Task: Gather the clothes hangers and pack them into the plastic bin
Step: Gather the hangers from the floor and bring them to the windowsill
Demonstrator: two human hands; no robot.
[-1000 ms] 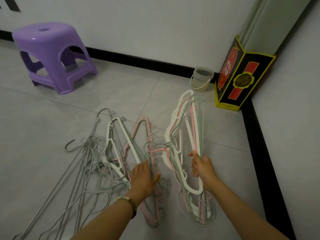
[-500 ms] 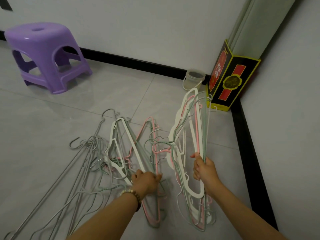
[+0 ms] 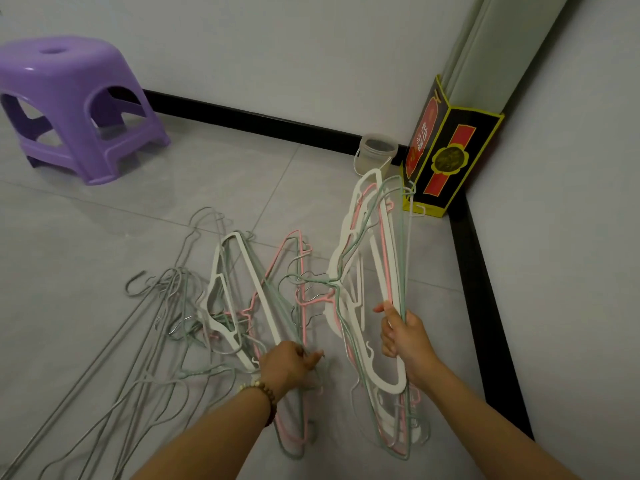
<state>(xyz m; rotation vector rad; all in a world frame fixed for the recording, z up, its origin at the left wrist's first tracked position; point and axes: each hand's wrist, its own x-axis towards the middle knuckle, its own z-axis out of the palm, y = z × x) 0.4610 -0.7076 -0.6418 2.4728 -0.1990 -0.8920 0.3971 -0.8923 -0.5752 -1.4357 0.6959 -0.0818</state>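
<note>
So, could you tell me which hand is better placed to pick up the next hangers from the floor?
Left. The left hand grips the floor hangers, while the right hand is occupied holding the gathered bundle.

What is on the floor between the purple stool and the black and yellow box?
In the head view, a small translucent tub stands right beside the box; the rest of the stretch toward the stool is bare tile.

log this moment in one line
right hand: grips upright white-pink-green plastic hanger bundle | left hand: grips pink and green hangers lying on floor
</note>
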